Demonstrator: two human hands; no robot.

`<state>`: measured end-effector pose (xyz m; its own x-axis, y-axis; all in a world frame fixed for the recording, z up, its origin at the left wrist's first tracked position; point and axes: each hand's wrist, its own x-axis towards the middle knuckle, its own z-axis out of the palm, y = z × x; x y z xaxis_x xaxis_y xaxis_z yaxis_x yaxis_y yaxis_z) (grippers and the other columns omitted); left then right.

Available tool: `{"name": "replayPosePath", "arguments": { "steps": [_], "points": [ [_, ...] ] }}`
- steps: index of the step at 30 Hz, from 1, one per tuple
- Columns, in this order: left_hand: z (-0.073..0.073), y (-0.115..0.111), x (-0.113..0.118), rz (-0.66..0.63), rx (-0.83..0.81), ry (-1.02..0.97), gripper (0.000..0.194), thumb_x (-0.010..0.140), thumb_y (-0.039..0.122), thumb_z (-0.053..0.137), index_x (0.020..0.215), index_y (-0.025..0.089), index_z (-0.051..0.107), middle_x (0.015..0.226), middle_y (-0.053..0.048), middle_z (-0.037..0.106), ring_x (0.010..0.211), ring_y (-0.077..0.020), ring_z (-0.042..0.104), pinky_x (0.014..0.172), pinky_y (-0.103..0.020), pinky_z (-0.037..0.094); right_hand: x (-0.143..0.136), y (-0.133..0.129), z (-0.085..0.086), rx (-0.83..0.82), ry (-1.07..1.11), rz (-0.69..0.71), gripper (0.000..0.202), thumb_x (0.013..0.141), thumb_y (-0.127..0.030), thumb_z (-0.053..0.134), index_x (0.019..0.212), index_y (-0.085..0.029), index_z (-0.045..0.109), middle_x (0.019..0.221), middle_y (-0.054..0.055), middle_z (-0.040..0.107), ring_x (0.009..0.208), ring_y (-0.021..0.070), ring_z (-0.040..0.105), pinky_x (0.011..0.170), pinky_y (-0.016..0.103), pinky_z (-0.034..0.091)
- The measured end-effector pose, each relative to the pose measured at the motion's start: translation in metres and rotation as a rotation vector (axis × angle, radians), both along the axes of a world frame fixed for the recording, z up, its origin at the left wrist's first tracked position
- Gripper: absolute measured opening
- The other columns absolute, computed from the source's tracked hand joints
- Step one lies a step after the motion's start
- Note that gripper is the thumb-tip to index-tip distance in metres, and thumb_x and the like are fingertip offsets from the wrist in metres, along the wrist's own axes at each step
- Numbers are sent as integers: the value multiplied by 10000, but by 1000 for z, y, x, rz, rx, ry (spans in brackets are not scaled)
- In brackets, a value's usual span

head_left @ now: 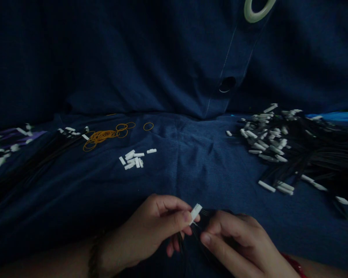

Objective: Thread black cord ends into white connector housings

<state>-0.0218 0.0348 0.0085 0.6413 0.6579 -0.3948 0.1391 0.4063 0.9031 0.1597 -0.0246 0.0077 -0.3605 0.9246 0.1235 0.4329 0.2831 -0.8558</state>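
My left hand (162, 224) pinches a small white connector (195, 214) between thumb and fingers, near the bottom centre. Thin dark wires hang below the connector and run toward my right hand (234, 239). The thumb and index finger of my right hand are closed together just right of the connector, on thin dark wires that are hard to make out. Ahead of my hands, a small heap of loose white connectors (130, 155) lies on the dark blue cloth (191, 166).
Orange rubber bands (104, 135) lie behind the loose connectors. Black wires with white connectors (263, 143) are heaped at the right, and more wire bundles (46, 154) lie at the left. A blue curtain (133, 58) with a pale ring (252, 16) hangs behind.
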Motion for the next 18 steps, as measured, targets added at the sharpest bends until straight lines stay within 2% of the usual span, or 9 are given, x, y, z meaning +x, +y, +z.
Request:
{"name": "replayPosePath", "arguments": {
  "steps": [6, 9, 11, 13, 18],
  "points": [
    [3, 1, 1, -26, 6, 49, 269, 793, 371, 574, 802, 109, 632, 631, 14, 564, 441, -28, 469, 386, -109, 382, 0, 2, 2, 97, -20, -19, 238, 880, -178, 442, 652, -148, 505, 527, -29, 493, 461, 56, 444, 445, 155, 337],
    [4, 0, 1, -22, -6, 70, 265, 792, 370, 577, 769, 110, 622, 623, 19, 561, 433, -25, 466, 379, -105, 374, 0, 0, 3, 317, -69, -72, 211, 867, -124, 444, 674, -154, 524, 541, -28, 524, 478, 64, 496, 476, 164, 371],
    [4, 0, 1, -21, -17, 73, 270, 792, 380, 578, 778, 115, 623, 615, 24, 558, 430, -25, 466, 375, -103, 370, 0, -3, 4, 482, -181, -120, 241, 873, -108, 422, 671, -158, 542, 553, -21, 548, 486, 78, 526, 493, 187, 387],
    [4, 1, 0, -21, -32, 69, 277, 794, 392, 577, 791, 121, 629, 615, 26, 555, 435, -27, 468, 373, -103, 367, 2, -5, 4, 577, -303, -147, 300, 888, -110, 389, 639, -161, 549, 530, -17, 542, 456, 88, 520, 474, 211, 381],
    [4, 2, 1, 10, -69, 76, 270, 801, 389, 578, 797, 126, 638, 639, 19, 562, 458, -31, 473, 381, -104, 367, 1, -5, 7, 576, -371, -104, 364, 913, -125, 334, 659, -163, 592, 538, -1, 562, 471, 104, 540, 498, 235, 403]
  ]
}}
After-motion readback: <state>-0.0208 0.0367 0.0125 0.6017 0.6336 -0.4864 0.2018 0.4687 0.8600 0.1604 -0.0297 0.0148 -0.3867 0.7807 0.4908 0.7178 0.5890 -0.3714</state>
